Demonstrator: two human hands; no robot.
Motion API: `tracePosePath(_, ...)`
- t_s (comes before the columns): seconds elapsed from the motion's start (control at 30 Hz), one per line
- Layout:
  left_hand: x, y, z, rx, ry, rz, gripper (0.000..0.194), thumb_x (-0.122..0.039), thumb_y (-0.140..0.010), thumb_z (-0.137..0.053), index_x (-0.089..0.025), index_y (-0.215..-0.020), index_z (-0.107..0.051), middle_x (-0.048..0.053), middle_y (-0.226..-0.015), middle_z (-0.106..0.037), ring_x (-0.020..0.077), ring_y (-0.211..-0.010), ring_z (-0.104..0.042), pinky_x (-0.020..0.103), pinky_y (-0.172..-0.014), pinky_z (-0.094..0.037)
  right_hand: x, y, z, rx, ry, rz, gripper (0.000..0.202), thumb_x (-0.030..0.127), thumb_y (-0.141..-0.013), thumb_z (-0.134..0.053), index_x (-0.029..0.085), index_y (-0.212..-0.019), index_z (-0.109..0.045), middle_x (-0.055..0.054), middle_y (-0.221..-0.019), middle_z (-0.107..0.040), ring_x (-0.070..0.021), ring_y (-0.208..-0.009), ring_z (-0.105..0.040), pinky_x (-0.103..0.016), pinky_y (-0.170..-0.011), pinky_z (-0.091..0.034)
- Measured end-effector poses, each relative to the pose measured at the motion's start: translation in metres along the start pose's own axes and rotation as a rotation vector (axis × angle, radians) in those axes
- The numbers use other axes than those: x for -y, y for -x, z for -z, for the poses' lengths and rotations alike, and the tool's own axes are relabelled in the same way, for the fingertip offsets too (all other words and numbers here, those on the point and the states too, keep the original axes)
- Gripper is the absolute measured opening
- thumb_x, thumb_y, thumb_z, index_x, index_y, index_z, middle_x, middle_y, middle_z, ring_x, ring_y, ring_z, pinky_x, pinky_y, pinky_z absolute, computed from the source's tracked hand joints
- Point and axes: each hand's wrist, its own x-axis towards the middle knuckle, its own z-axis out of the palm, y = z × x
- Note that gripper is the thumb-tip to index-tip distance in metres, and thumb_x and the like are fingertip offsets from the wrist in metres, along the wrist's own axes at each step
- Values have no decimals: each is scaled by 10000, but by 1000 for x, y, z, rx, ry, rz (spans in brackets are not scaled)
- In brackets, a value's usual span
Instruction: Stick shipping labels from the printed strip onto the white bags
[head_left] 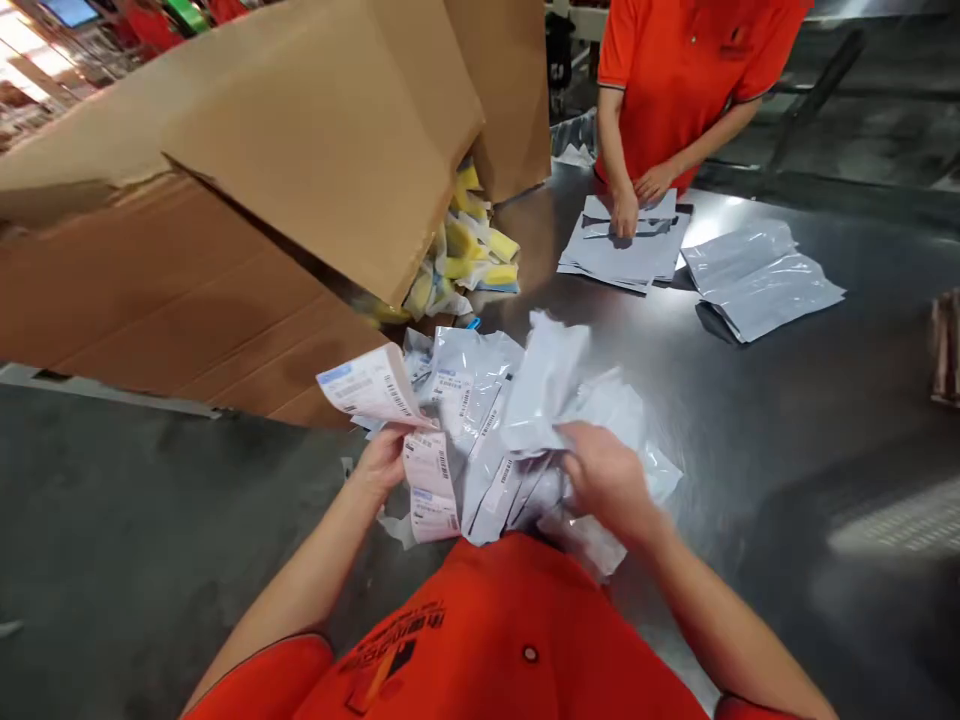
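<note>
Left hand (382, 462) pinches a strip of shipping labels (397, 430): fingers pressed together on the strip near its middle, upper end curling left and up, lower end hanging toward the person. Strip's long axis runs roughly top to bottom, slightly tilted.

Right hand (611, 480) is closed on a crumpled grey poly mailer (551, 385), fingers curled around its lower edge; the bag stands up and away from the hand. Motion blur on that hand, so exact finger placement is unclear.

Between the hands lies a loose pile of labelled mailers (480, 420) on the metal surface (750, 420), just right of the label strip and touching the right hand's bag. The left hand is nearer the labels, the right nearer the pile.

Tipped cardboard box (315, 140) behind, spilling yellow sponges (472, 250). A co-worker's hands (637, 200) press on a flat stack of mailers (622, 250), well apart.
</note>
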Motion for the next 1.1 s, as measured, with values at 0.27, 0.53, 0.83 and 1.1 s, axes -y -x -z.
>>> tracePosePath(0.27,10,40,25,80,-74,88,226,-97,-506,-826,-92,-709,-724,59,-685,-733,198,-655,-672,285,-673,-557,24,45,2,-101,77,-34,351,140,-954,-414,195,-1231,-623,-105,-1165,-702,-235,-1043,-682,-369,-891,-579)
tracePosePath(0.53,48,42,15,243,-416,173,477,-445,-606,-847,-89,-904,-737,102,-856,-751,210,-726,-659,307,-707,-506,22,90,-6,446,-275,-118,453,372,-928,-532,184,-1338,-570,-161,-1321,-609,-303,-1221,-586,-495,-997,-526)
tracePosePath(0.83,31,84,24,406,-688,13,551,-451,-766,-715,-113,-1199,-674,100,-1032,-703,176,-747,-606,245,-636,-462,75,-39,8,322,-728,-214,268,433,-800,-671,205,-941,-664,-19,-882,-673,-172,-818,-610,-277,-723,-489)
tracePosePath(1.1,-4,130,13,405,-814,-174,949,-374,-764,-742,-245,-1560,-240,98,-1292,-618,234,-944,-639,329,-836,-501,115,-23,-22,446,-943,-348,403,528,-857,-579,179,-656,-566,31,-603,-492,-113,-593,-437,-232,-555,-345)
